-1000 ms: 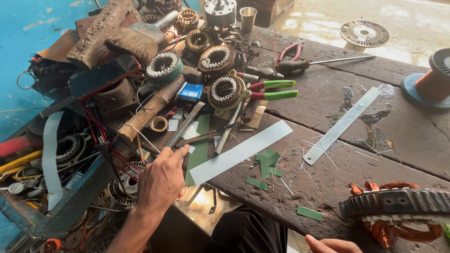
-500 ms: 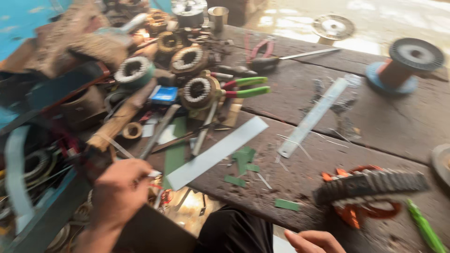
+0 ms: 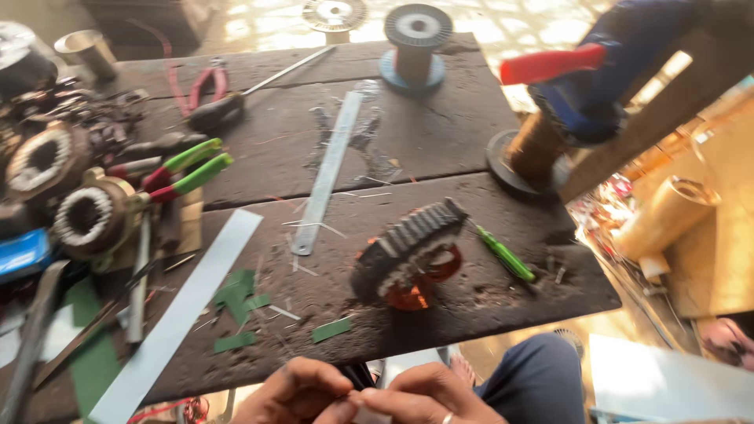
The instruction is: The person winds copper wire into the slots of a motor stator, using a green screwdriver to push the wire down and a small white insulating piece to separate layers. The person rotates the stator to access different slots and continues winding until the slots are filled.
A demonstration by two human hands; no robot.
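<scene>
My left hand (image 3: 297,391) and my right hand (image 3: 428,397) meet at the bottom edge, just in front of the dark wooden table (image 3: 440,133). Their fingertips are pinched together on a small dark piece (image 3: 358,376), too blurred to identify. There is a ring on my right hand. The nearest thing on the table is a motor stator (image 3: 406,250) with dark ribbed iron and orange copper winding, lying tilted. Beside it are a green screwdriver (image 3: 506,255) and green paper scraps (image 3: 236,294).
A steel ruler (image 3: 330,169) and a long white strip (image 3: 181,314) lie mid-table. At the left are wound stators (image 3: 85,218), green-and-red-handled pliers (image 3: 188,169), red pliers (image 3: 208,78) and a metal cup (image 3: 86,51). Wire spools (image 3: 416,39) (image 3: 534,153) stand at the back and right. A yellowish roll (image 3: 667,216) sits beyond the right edge.
My left hand has left the pile of parts at the left and come in to meet my right hand at the table's front edge. The view has swung right.
</scene>
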